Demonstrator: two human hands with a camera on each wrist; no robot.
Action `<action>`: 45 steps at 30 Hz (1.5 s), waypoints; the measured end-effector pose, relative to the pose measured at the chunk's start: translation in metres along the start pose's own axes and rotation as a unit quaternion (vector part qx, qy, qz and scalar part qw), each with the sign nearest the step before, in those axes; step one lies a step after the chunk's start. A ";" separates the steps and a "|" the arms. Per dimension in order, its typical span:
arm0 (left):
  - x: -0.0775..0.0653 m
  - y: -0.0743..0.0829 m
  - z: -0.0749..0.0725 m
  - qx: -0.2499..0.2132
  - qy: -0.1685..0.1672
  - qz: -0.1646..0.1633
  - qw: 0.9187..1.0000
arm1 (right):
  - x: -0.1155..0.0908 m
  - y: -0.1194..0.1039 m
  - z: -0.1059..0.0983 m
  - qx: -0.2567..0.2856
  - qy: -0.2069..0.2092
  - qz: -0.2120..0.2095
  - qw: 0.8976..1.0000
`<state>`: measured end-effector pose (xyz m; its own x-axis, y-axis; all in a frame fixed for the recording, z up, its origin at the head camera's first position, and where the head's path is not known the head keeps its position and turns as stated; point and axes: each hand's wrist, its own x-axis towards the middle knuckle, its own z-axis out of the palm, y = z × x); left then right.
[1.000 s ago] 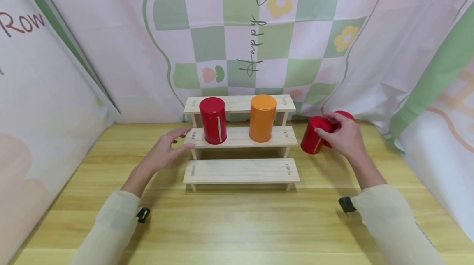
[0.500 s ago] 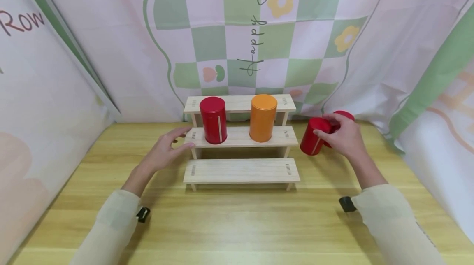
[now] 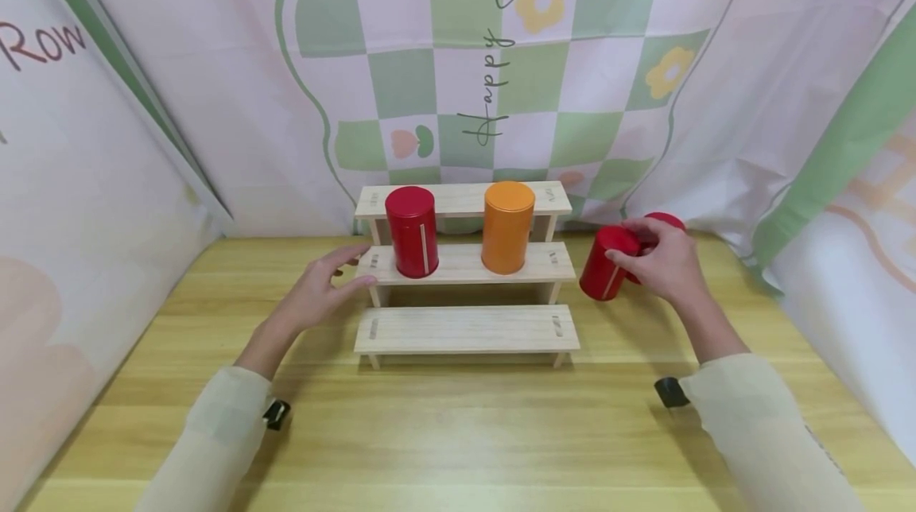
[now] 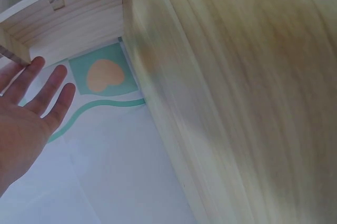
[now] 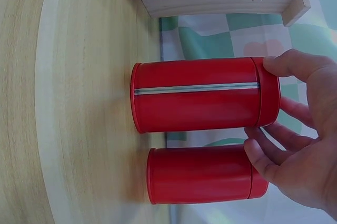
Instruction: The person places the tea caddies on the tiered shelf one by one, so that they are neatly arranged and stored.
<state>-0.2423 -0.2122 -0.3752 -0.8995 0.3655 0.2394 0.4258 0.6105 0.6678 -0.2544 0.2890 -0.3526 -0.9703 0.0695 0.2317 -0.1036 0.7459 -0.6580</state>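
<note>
On the right of the table, my right hand (image 3: 661, 261) pinches a red tin (image 3: 608, 264) by its lid, thumb on one side and fingers on the other. A second red tin (image 5: 205, 175) stands right behind it, partly hidden by the hand in the head view. At the left end of a three-step wooden stand (image 3: 465, 333), my left hand (image 3: 322, 289) touches the middle step with straight fingers. Its fingertips (image 4: 38, 61) lie at the wood's edge in the left wrist view. On that middle step stand a red tin (image 3: 413, 238) with a pale stripe and an orange tin (image 3: 507, 230).
The wood-grain table (image 3: 458, 432) spreads out in front of the stand. Behind it hangs a checked, flowered curtain (image 3: 472, 83), with more cloth (image 3: 107, 178) along the left side and on the right.
The red tin in my right hand has shifted very slightly toward the front and left. My left hand and the tins on the stand stay as they were.
</note>
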 end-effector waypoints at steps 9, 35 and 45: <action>0.000 -0.001 0.000 0.001 0.001 0.001 1.000 | -0.001 -0.001 -0.003 0.025 -0.007 0.008 1.000; 0.000 0.000 0.000 0.002 -0.003 -0.003 1.000 | -0.008 -0.016 -0.015 0.043 -0.005 -0.038 0.998; 0.000 0.001 0.000 0.000 -0.004 0.001 1.000 | -0.012 -0.023 -0.024 0.047 -0.010 -0.027 0.998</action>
<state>-0.2422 -0.2121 -0.3744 -0.8980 0.3718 0.2352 0.4273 0.6097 0.6676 -0.2355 0.2873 -0.3230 -0.9668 0.0168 0.2549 -0.1751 0.6831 -0.7090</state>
